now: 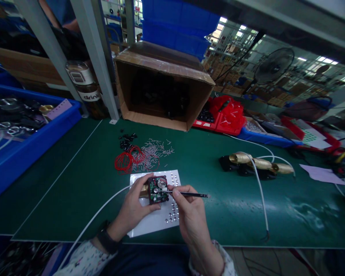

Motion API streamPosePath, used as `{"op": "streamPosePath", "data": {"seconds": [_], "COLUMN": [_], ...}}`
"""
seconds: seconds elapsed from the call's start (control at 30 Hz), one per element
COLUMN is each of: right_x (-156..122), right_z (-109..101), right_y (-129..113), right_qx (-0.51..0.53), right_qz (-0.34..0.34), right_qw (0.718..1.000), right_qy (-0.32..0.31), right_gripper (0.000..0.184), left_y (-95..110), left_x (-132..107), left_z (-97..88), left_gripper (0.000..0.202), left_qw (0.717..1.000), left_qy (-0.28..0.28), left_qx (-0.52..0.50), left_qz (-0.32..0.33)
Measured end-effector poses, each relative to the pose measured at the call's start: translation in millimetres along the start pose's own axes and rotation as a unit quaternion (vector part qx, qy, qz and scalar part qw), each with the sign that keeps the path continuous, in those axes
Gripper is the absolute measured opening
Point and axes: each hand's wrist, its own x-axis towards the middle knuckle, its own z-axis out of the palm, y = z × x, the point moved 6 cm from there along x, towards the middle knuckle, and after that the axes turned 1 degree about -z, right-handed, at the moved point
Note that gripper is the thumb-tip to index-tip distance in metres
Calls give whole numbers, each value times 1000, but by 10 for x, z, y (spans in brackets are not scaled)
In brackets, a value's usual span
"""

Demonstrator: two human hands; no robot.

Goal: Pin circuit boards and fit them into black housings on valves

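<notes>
The left hand (136,203) clamps the small open box (158,190) above the white sheet (149,226). The right hand's (191,211) fingers pinch the slim black tool (191,194); its long axis runs sideways, tip at the box, tail beyond the sheet's right edge.

the green surface (83,184) looks smooth, with a glossy sheen. the held housing (158,191) appears to be dark plastic, and the row of fittings (261,164) is shiny, brass-coloured metal. the white cable (103,204) has a smooth plastic-looking sheath. the box (166,61) is cardboard under glossy tape; the red bag (231,113) is thin, crinkled plastic; the sleeve (84,260) is patterned cloth.
</notes>
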Motion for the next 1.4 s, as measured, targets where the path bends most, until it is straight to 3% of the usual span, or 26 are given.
{"op": "streamPosePath", "data": {"seconds": [0.4,0.6,0.77,0.97,1.17,1.4], "right_x": [-2,3,7,25,19,35], "right_z": [14,25,21,24,47,42], "right_y": [-57,-76,-65,-69,-84,-94], "right_qx": [-17,-23,-34,-37,-38,-46], "right_qz": [-12,-16,-14,-11,-18,-21], "right_qw": [1000,1000,999,999,999,999], "right_qy": [12,12,0,-6,-11,-19], "right_gripper": [25,26,25,25,24,22], "left_y": [-45,-15,48,49,152,157], "left_x": [-18,-32,-60,-61,-86,-112], "left_z": [18,15,-5,-10,-12,23], "left_gripper": [75,86,78,72,63,53], "left_qw": [1000,999,997,997,977,966], "left_qy": [2,9,35,35,43,36], "left_qx": [2,-31,-16,8,15,86], "left_qz": [2,25,70,75,207,243]}}
